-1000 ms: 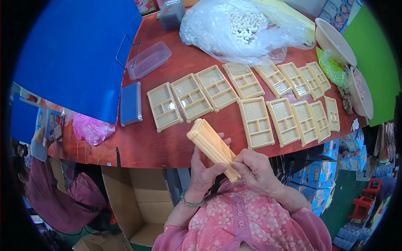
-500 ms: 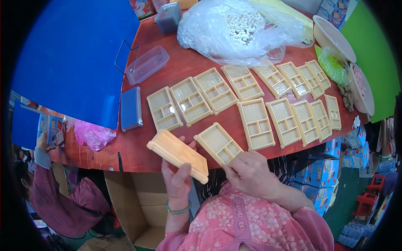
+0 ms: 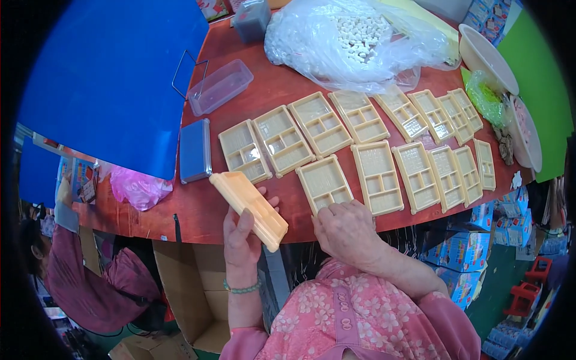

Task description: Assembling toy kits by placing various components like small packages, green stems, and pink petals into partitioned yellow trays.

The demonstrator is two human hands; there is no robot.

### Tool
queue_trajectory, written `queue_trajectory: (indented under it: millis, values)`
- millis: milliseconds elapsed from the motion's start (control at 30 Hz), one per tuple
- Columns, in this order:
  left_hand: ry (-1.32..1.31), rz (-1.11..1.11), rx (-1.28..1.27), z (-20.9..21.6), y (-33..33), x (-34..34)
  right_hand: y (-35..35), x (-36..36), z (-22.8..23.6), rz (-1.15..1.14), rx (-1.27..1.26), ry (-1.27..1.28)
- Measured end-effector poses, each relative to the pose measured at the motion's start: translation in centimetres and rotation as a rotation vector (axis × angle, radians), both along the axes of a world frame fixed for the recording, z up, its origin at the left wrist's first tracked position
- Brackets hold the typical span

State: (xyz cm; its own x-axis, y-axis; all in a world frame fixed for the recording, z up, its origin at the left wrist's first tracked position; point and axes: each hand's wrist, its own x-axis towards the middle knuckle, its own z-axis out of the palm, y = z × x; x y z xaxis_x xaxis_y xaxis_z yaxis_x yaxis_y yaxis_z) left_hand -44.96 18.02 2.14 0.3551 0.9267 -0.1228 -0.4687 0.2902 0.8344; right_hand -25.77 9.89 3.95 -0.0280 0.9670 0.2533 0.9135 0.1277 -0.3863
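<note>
Blue lid (image 3: 195, 150): flat on red table (image 3: 252, 108), left end. Left hand (image 3: 242, 233): fingers curled around stack of beige trays (image 3: 249, 207), held tilted over table's near edge. Right hand (image 3: 345, 231): fingers bent together, fingertips touching newest beige tray (image 3: 324, 183) lying in near row. Bag of white pieces (image 3: 360, 39): far side.

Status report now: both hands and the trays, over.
Left hand holds stack of trays. Right hand rests by nearest laid tray. Nothing blocking.

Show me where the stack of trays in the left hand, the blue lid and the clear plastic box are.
stack of trays (image 3: 249, 210), head view, its top face.
blue lid (image 3: 195, 150), head view, its middle.
clear plastic box (image 3: 221, 87), head view, its inside.
</note>
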Motion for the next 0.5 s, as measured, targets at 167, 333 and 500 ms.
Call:
queue_trajectory:
  millis: [167, 333, 500]
  values:
    - [0.002, -0.157, -0.1, 0.6, 2.8, -0.6, 0.9, 0.5, -0.1, 0.01, 0.011, 0.01]
    - [0.071, -0.301, -0.114, 0.7, 6.0, -0.9, 1.6, 0.9, 0.6, -0.002, -0.075, 0.102]
    - [0.105, -0.37, -0.152, 1.7, 7.6, -1.3, 2.7, 1.8, 2.1, 0.035, 0.006, 0.169]
